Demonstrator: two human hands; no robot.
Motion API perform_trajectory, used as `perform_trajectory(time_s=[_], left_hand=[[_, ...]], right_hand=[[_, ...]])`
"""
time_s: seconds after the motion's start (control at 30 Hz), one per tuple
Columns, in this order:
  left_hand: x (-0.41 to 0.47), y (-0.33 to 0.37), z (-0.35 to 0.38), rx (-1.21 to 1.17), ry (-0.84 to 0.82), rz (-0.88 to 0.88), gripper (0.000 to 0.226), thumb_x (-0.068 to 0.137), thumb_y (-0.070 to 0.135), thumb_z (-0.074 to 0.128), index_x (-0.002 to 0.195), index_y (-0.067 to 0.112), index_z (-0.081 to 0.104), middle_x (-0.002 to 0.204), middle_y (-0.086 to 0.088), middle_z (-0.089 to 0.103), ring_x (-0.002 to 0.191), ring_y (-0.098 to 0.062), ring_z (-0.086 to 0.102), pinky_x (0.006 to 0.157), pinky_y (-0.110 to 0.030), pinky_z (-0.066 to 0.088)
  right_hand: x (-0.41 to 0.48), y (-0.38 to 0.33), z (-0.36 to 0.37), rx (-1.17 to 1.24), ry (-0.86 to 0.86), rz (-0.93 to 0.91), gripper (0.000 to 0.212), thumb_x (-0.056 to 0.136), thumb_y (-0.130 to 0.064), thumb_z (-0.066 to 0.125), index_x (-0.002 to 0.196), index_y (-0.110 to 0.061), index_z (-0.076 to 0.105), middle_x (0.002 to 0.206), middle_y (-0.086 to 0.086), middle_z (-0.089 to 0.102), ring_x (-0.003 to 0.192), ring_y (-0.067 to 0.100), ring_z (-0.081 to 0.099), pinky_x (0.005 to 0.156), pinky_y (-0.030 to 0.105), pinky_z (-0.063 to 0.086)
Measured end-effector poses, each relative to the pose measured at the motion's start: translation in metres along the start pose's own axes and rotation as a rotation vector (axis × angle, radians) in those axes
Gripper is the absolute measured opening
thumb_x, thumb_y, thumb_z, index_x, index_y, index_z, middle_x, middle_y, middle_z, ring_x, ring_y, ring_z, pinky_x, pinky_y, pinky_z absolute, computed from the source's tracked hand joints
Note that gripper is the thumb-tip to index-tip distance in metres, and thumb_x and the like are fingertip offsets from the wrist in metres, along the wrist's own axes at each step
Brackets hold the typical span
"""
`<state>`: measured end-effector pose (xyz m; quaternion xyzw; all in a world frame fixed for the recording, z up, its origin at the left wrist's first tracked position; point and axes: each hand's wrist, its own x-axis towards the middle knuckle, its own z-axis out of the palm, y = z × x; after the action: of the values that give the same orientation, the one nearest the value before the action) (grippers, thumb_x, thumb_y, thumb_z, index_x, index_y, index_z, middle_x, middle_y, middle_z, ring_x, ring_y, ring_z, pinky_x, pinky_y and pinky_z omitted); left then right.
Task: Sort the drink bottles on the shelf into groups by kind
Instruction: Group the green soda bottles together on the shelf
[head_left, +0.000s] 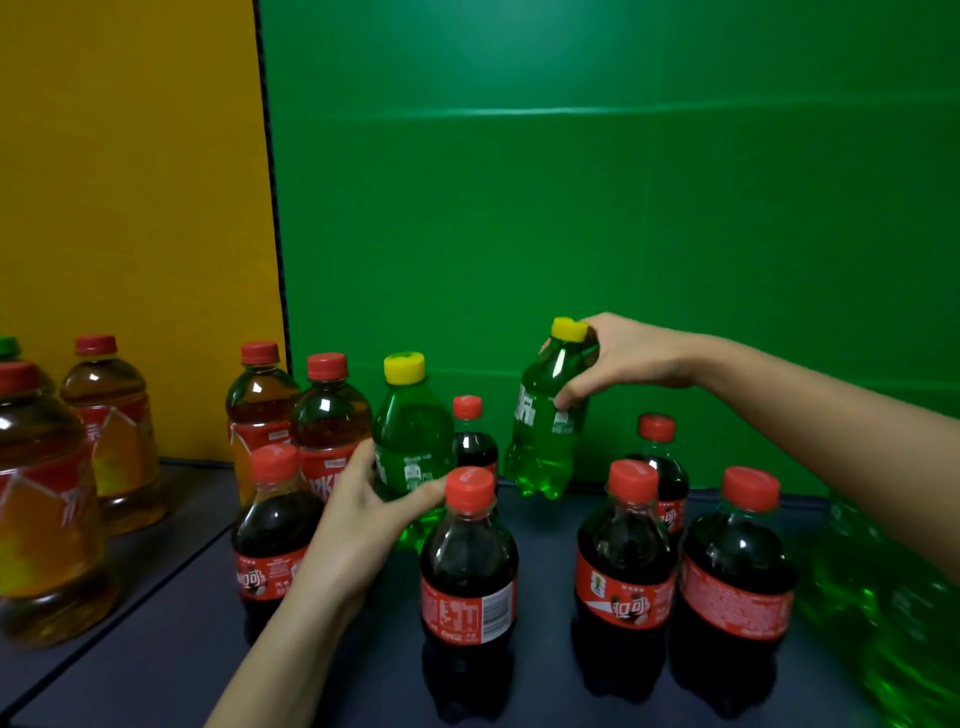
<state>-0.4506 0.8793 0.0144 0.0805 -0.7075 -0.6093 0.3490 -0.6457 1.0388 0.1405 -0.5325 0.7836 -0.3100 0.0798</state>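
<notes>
Two ribbed green plastic bottles (410, 447) (545, 431), yellow caps, one per hand (363, 514) (618, 358).

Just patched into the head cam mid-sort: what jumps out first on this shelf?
Both hands are on green yellow-capped bottles: the right hand holds a tilted green bottle by its neck against the green backdrop, and the left hand wraps around an upright green bottle at centre. Red-capped cola bottles crowd the front of the dark shelf, and amber tea bottles stand at left before the yellow panel.
</notes>
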Motion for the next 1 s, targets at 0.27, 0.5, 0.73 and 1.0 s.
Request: perform_trajectory(time_s=[0.27, 0.5, 0.73, 1.0], left_hand=[[0.033, 0.061, 0.011, 0.106, 0.022, 0.238, 0.037, 0.065, 0.019, 0.079, 0.098, 0.016, 0.064, 0.095, 0.005, 0.071, 0.083, 0.001, 0.067, 0.071, -0.011, 0.051], [0.049, 0.105, 0.030, 0.097, -0.096, 0.297, 0.037, 0.068, 0.019, 0.079, 0.103, 0.013, 0.066, 0.095, 0.006, 0.072, 0.088, -0.003, 0.068, 0.078, -0.013, 0.051], [0.029, 0.137, 0.082, 0.050, -0.221, 0.347, 0.025, 0.072, 0.013, 0.075, 0.095, 0.015, 0.066, 0.070, 0.016, 0.070, 0.063, 0.010, 0.062, 0.054, -0.002, 0.041], [-0.023, 0.147, 0.165, -0.010, -0.281, 0.359, 0.015, 0.071, 0.018, 0.073, 0.083, 0.020, 0.065, 0.063, 0.019, 0.069, 0.061, 0.010, 0.062, 0.050, -0.002, 0.040]], right_hand=[[-0.026, -0.028, -0.014, 0.214, 0.402, -0.048, 0.028, 0.074, -0.009, 0.073, 0.096, -0.020, 0.060, 0.095, -0.005, 0.062, 0.081, 0.004, 0.059, 0.067, 0.019, 0.051], [-0.068, -0.041, -0.026, 0.245, 0.784, -0.102, 0.025, 0.073, -0.019, 0.074, 0.093, -0.025, 0.059, 0.104, 0.005, 0.064, 0.099, 0.022, 0.062, 0.083, 0.033, 0.052], [-0.143, -0.045, -0.054, 0.178, 0.929, -0.113, 0.027, 0.061, -0.034, 0.075, 0.084, -0.031, 0.061, 0.092, -0.003, 0.065, 0.093, 0.017, 0.063, 0.085, 0.037, 0.055], [-0.243, -0.014, -0.085, 0.052, 0.945, -0.050, 0.034, 0.057, -0.048, 0.071, 0.087, -0.033, 0.062, 0.093, -0.009, 0.065, 0.099, 0.016, 0.061, 0.088, 0.040, 0.052]])
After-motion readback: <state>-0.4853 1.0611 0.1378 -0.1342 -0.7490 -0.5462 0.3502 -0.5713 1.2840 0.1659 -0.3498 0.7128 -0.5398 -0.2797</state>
